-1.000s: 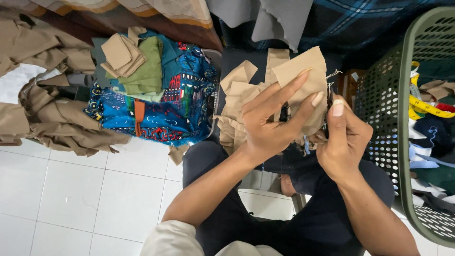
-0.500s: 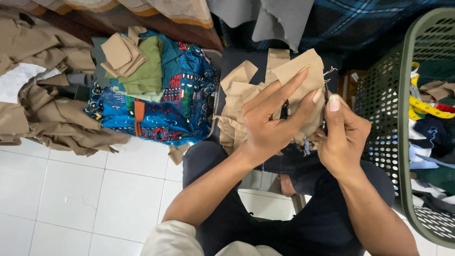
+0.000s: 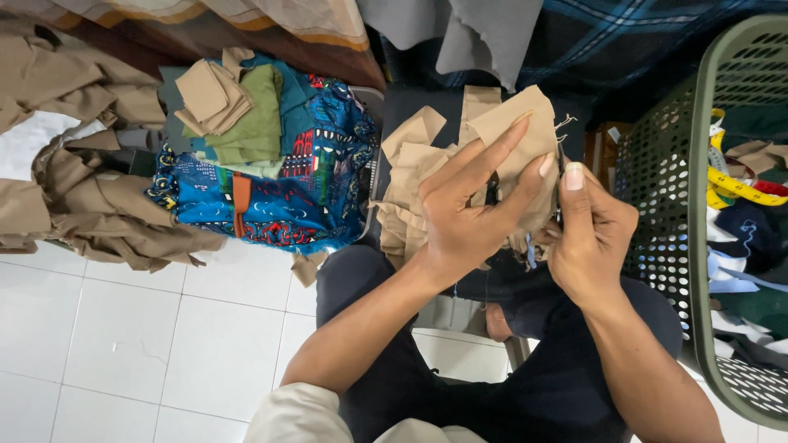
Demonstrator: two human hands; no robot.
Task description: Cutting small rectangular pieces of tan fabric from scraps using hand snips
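Note:
A small tan fabric piece (image 3: 519, 123) is held up in front of me, frayed threads hanging from its right edge. My left hand (image 3: 468, 209) grips it from the left, fingers spread across its face. My right hand (image 3: 591, 238) pinches its right edge between thumb and fingers. A thin dark object shows between my left fingers; I cannot tell what it is. More tan fabric pieces (image 3: 410, 176) are heaped just behind my left hand, above my dark trousers (image 3: 525, 385).
A blue patterned cloth pile (image 3: 279, 193) topped with folded green and tan pieces lies at the left. Crumpled tan cloth (image 3: 82, 189) spreads over the white tiled floor (image 3: 123, 344). A green laundry basket (image 3: 698, 213) holding mixed cloth and a yellow tape measure stands at the right.
My right hand has shifted slightly along the fabric's right edge, thumb raised higher. My left hand stays in place on the piece.

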